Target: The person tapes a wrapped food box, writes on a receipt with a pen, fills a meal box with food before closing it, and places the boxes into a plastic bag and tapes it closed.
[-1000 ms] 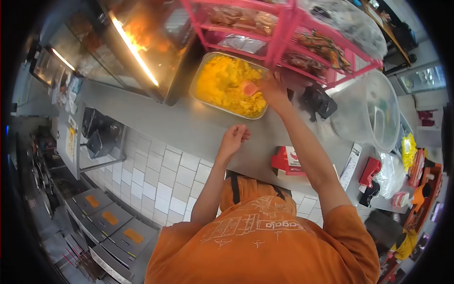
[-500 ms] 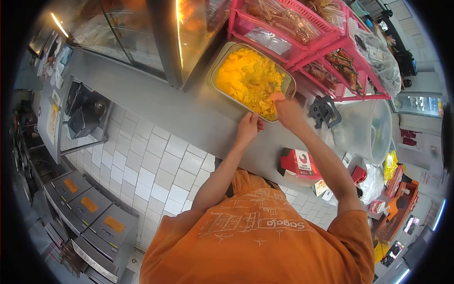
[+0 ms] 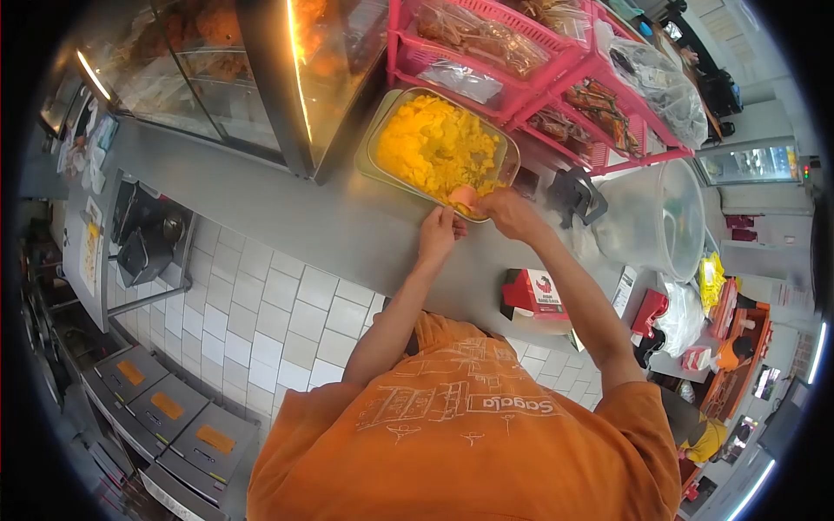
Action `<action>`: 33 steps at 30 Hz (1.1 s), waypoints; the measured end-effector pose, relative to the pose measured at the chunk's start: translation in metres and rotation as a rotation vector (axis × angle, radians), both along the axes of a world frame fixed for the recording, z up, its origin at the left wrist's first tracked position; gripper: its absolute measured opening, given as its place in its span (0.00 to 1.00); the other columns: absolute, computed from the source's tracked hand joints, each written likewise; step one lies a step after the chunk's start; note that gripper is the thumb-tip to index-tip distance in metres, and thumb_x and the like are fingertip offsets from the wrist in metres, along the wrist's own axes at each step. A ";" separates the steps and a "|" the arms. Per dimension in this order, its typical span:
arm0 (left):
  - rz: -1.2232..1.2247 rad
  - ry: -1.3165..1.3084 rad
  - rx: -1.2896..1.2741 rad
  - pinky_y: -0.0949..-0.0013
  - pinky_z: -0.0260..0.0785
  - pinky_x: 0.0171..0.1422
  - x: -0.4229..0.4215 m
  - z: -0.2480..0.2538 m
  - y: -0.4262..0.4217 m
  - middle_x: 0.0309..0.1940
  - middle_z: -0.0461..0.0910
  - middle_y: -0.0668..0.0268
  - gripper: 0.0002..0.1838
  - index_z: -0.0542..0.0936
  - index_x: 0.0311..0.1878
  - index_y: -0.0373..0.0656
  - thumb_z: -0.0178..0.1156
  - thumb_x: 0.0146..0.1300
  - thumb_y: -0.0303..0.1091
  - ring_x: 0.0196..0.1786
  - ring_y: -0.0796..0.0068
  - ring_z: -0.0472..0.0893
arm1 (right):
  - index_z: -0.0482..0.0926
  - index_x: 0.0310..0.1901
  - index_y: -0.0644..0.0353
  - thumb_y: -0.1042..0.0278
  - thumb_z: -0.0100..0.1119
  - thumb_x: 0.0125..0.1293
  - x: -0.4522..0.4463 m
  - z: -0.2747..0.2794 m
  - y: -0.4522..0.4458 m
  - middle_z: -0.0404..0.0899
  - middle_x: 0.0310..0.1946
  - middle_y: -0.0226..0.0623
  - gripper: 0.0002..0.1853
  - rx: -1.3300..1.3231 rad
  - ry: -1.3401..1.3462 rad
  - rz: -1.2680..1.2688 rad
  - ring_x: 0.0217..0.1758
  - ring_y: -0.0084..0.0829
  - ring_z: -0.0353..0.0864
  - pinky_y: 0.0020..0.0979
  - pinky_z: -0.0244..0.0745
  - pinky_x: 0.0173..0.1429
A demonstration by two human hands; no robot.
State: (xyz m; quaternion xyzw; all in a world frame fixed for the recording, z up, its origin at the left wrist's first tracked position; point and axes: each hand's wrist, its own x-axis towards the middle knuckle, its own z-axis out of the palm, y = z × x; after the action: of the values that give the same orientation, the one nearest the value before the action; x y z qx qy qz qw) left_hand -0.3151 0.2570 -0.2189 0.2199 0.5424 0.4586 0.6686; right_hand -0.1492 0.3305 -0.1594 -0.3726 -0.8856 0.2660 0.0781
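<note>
Right hand (image 3: 512,214) pinching a pink scoop (image 3: 464,197), its bowl in yellow food (image 3: 434,143) at the tray's (image 3: 375,154) near edge. Left hand (image 3: 441,233) at that same edge, fingers curled together; cannot tell whether they grip the rim. Tray on the grey counter (image 3: 321,221), beside pink racks (image 3: 512,95); red box (image 3: 532,293) nearer the body.

Pink scoop (image 3: 464,196) lies against yellow food (image 3: 434,141) inside a tray (image 3: 510,161).
</note>
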 end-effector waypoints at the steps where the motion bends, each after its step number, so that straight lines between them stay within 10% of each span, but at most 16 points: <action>1: -0.008 -0.001 0.008 0.71 0.73 0.36 0.002 -0.001 0.000 0.29 0.80 0.63 0.18 0.75 0.37 0.37 0.46 0.76 0.43 0.29 0.75 0.80 | 0.79 0.33 0.60 0.72 0.55 0.58 -0.003 0.002 0.000 0.80 0.28 0.48 0.05 -0.021 0.035 -0.094 0.35 0.52 0.80 0.47 0.73 0.42; 14: 0.069 -0.064 -0.071 0.71 0.75 0.39 0.010 0.008 -0.002 0.32 0.79 0.64 0.16 0.72 0.39 0.42 0.45 0.77 0.44 0.31 0.75 0.81 | 0.84 0.43 0.60 0.57 0.57 0.68 0.010 0.012 0.006 0.83 0.35 0.47 0.15 -0.293 0.065 -0.265 0.39 0.44 0.82 0.39 0.74 0.46; 23: -0.094 0.183 -0.046 0.74 0.67 0.30 0.000 0.017 0.005 0.21 0.73 0.71 0.23 0.72 0.30 0.45 0.52 0.73 0.55 0.24 0.81 0.73 | 0.86 0.43 0.54 0.53 0.57 0.70 0.019 -0.002 0.027 0.74 0.22 0.28 0.15 -0.710 -0.015 -0.414 0.21 0.19 0.66 0.27 0.59 0.24; 28: -0.314 0.285 -0.086 0.74 0.65 0.29 -0.015 0.040 0.000 0.20 0.71 0.72 0.25 0.71 0.28 0.44 0.52 0.72 0.56 0.23 0.81 0.70 | 0.83 0.49 0.59 0.59 0.53 0.74 0.033 0.017 -0.006 0.63 0.20 0.18 0.15 -0.986 0.632 -0.707 0.19 0.14 0.52 0.21 0.44 0.22; 33: -0.501 0.575 0.596 0.69 0.71 0.45 0.000 0.055 -0.033 0.34 0.78 0.65 0.22 0.75 0.42 0.40 0.67 0.61 0.50 0.38 0.72 0.78 | 0.83 0.49 0.59 0.60 0.54 0.74 0.066 0.046 -0.045 0.66 0.22 0.20 0.13 -0.928 0.948 -0.799 0.20 0.13 0.56 0.21 0.47 0.23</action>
State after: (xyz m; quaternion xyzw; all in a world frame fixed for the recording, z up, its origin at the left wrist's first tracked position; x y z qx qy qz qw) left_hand -0.3151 0.2239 -0.1641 0.6436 0.4807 0.3394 0.4895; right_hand -0.0828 0.2860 -0.1136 -0.5046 -0.3538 0.6925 0.3749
